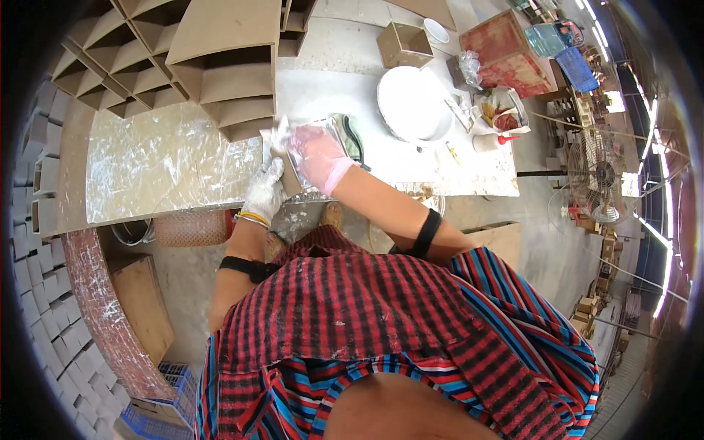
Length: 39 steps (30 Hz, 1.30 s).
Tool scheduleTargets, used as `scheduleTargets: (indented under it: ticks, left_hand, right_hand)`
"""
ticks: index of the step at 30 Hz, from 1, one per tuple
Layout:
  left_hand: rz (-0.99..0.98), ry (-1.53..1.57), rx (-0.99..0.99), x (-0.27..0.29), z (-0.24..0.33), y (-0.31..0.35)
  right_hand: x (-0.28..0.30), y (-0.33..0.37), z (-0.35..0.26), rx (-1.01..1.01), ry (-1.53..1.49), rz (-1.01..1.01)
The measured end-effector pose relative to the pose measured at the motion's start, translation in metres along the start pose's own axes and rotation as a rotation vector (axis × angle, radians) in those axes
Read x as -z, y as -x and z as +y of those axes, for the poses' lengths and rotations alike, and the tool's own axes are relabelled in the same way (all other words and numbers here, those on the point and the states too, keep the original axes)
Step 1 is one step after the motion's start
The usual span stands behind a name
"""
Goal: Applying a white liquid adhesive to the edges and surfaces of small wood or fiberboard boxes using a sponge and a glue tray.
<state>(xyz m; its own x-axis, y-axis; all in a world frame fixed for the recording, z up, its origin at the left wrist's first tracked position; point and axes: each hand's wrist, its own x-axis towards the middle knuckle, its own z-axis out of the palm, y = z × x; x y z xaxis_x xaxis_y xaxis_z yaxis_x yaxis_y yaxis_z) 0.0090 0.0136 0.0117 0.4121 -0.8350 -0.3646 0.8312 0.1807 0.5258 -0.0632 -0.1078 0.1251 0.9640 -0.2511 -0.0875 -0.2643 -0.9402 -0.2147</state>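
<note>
My left hand [262, 192], in a white knit glove, is closed on the near left edge of a small brown cardboard piece [292, 174] at the table's front edge. My right hand [317, 155], in a thin pink see-through glove, lies over the far right side of that piece. Its fingertips are blurred, and a whitish smear [279, 133] shows beside them. Whether they grip anything is hidden. Just right of this hand lies a green cloth [345, 136] with a dark curved strip [353, 139]. Farther right stands a large round white tub [385, 110] with white contents.
Brown cardboard compartment boxes [224, 40] are stacked at the back left. An open small box [405, 45] and a white cup [435, 31] stand at the back. At the right sit a red-capped bottle [485, 142] and a red-stained box [506, 55]. A fan [603, 174] stands beyond.
</note>
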Motion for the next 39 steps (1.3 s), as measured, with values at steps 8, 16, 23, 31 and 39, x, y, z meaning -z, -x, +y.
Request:
scheduleTargets:
  ticks: [8,16,23,31,39]
  left_hand:
    - [0.024,0.063,0.106,-0.015,0.005,-0.001]
    - [0.050,0.090,0.083,0.019,-0.008,-0.013]
    - [-0.038,0.157,0.094,0.004,-0.001,-0.011]
    - [0.032,0.036,0.077,-0.009,0.004,0.001]
    - [0.041,-0.030,0.070,0.000,0.001,-0.005]
  right_hand:
    - [0.031,0.007,0.011,-0.059,-0.589,0.060]
    - [-0.013,0.052,0.010,0.095,-0.629,0.104]
    - [-0.013,0.074,0.020,0.218,-0.313,-0.030]
    - [0.018,0.063,0.072,0.169,-0.392,-0.087]
    - [0.013,-0.013,0.086,0.208,-0.190,0.127]
